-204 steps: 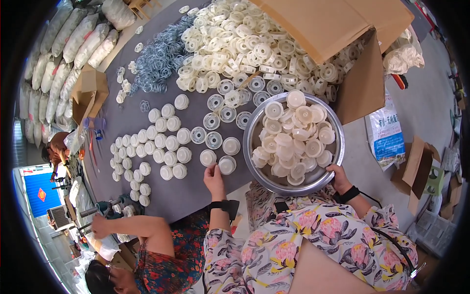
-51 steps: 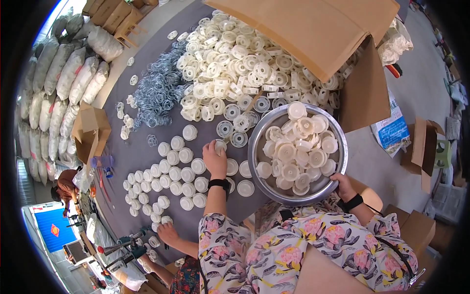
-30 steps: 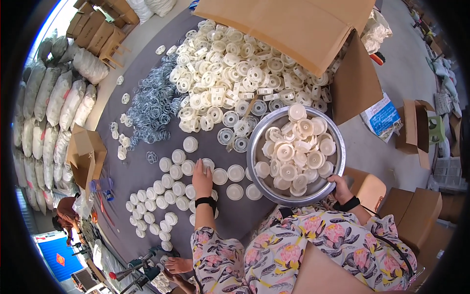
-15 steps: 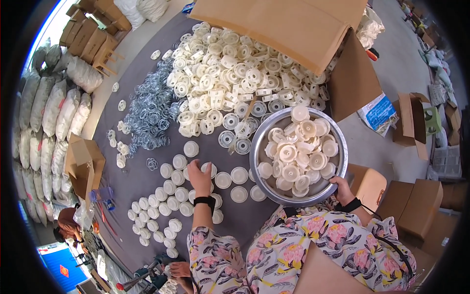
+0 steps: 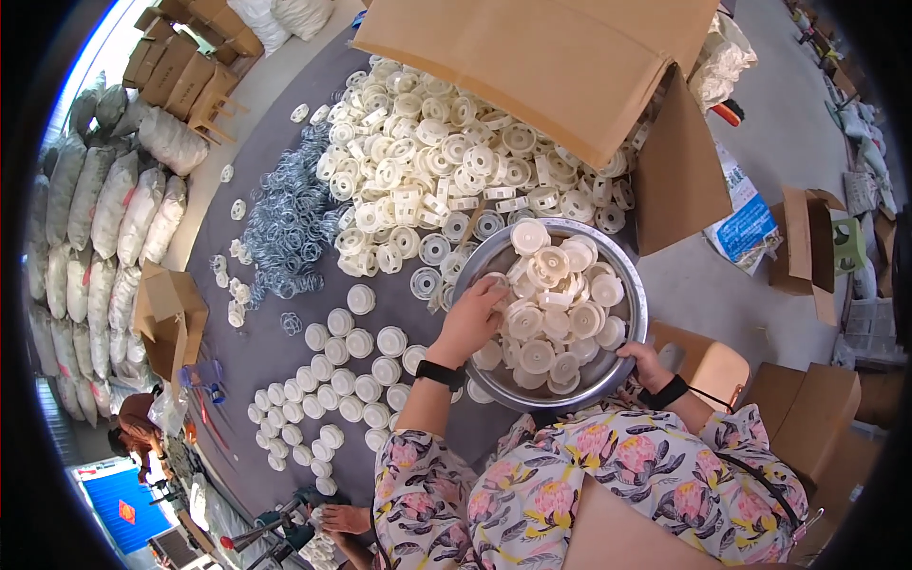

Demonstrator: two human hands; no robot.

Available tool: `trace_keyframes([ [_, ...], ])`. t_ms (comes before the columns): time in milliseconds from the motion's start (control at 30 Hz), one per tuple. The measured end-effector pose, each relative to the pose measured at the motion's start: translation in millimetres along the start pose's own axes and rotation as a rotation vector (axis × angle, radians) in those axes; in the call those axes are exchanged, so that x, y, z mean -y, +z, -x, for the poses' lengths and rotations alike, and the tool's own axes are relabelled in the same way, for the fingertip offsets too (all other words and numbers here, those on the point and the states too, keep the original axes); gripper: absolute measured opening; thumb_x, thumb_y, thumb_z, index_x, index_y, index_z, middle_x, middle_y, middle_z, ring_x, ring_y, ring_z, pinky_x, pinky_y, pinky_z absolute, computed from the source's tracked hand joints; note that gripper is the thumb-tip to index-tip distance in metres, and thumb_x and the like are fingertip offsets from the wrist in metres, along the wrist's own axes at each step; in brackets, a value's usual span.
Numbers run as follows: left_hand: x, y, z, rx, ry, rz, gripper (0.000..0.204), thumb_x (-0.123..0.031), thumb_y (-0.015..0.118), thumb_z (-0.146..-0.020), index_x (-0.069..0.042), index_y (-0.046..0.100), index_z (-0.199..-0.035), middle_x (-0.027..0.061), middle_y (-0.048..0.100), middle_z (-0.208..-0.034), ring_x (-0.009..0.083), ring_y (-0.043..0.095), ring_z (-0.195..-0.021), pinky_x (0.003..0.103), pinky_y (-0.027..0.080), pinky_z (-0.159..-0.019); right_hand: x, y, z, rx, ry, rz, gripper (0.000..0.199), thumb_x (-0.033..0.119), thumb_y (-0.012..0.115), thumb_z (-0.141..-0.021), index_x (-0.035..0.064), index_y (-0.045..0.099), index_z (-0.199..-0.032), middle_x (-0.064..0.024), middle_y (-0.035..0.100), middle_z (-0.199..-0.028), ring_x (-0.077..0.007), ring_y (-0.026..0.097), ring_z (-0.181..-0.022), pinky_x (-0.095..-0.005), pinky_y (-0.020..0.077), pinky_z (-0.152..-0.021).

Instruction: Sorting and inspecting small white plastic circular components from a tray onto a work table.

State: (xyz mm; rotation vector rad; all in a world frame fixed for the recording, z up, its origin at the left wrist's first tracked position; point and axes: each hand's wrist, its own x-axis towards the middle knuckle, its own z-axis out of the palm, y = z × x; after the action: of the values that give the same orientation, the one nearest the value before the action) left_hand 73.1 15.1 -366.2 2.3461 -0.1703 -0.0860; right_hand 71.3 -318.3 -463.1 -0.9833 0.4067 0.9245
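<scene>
A round steel bowl is tilted in front of me, heaped with white plastic caps. My right hand grips its near right rim, thumb over the edge. At the bowl's left side my left hand reaches over the rim, its curled fingers on a white plastic cap at the edge of the heap; the fingertips are partly hidden. Left of the bowl, many white round pieces lie on the dark tabletop in loose rows.
Beyond lie a large heap of cream plastic parts and a pile of metal springs. An open cardboard box overhangs the heap. Another person's hand is beside a lever tool at the near left. Cartons stand at right.
My left hand has moved from the rows of white pieces rightward and up into the bowl. The bowl has shifted slightly left and nearer, with my right hand still on its rim.
</scene>
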Motion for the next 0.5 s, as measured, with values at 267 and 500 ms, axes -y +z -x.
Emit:
trace_keyframes([
  [267, 4.8, -4.7, 28.1, -0.376, -0.264, 0.164, 0.030, -0.006, 0.068, -0.075, -0.004, 0.059, -0.104, 0.0058, 0.060, -0.103, 0.0171, 0.058, -0.093, 0.029, 0.046, -0.080, 17.8, -14.1, -25.2, 0.032, 0.006, 0.125, 0.043, 0.007, 0.059, -0.066, 0.0018, 0.056, -0.109, -0.0053, 0.063, -0.094, -0.0169, 0.060, -0.084, -0.0294, 0.0479, -0.078],
  [500, 105.6, -35.3, 51.5, -0.813, -0.657, 0.507, 0.037, -0.005, 0.063, -0.081, 0.002, 0.051, -0.116, 0.0080, 0.063, -0.096, 0.0131, 0.061, -0.083, 0.024, 0.050, -0.069, 22.3, -13.0, -19.9, -0.022, -0.067, 0.064, 0.043, 0.009, 0.059, -0.067, 0.0000, 0.056, -0.109, -0.0063, 0.064, -0.093, -0.0187, 0.061, -0.082, -0.0309, 0.0484, -0.079],
])
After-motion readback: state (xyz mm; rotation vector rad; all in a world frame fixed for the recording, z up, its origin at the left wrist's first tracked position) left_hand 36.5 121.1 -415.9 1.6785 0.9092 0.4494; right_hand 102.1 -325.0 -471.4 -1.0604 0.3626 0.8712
